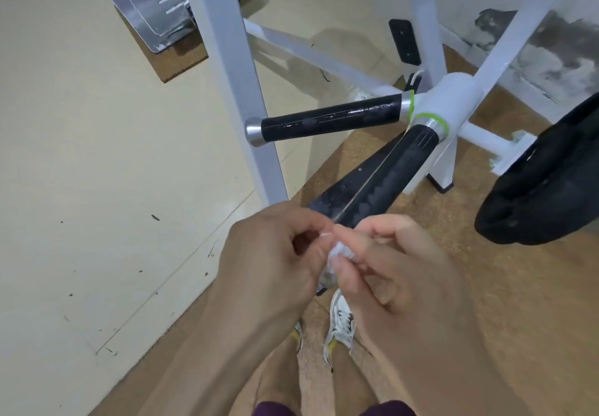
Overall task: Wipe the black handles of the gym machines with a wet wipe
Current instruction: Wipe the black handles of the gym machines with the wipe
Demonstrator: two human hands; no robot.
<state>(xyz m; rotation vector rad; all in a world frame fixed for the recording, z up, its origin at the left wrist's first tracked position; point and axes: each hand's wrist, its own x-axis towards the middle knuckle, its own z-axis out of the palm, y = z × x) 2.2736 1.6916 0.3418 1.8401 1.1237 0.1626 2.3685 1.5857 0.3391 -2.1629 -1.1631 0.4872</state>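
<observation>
Two black handles stick out from a white gym machine hub [453, 101]. The upper handle [330, 120] runs left, looks wet and ends in a silver cap. The lower handle [382, 182] points down toward me, and its near end is hidden behind my hands. A small crumpled white wet wipe [338, 252] sits between my two hands, just in front of that near end. My left hand [275, 260] pinches the wipe from the left with curled fingers. My right hand [398, 269] pinches it from the right.
A white frame post [236, 91] stands left of the handles. A metal footplate [155, 4] lies at the top left. A black weight plate [547, 182] hangs at the right. My white shoes [340, 321] stand on brown flooring below; beige tiles spread to the left.
</observation>
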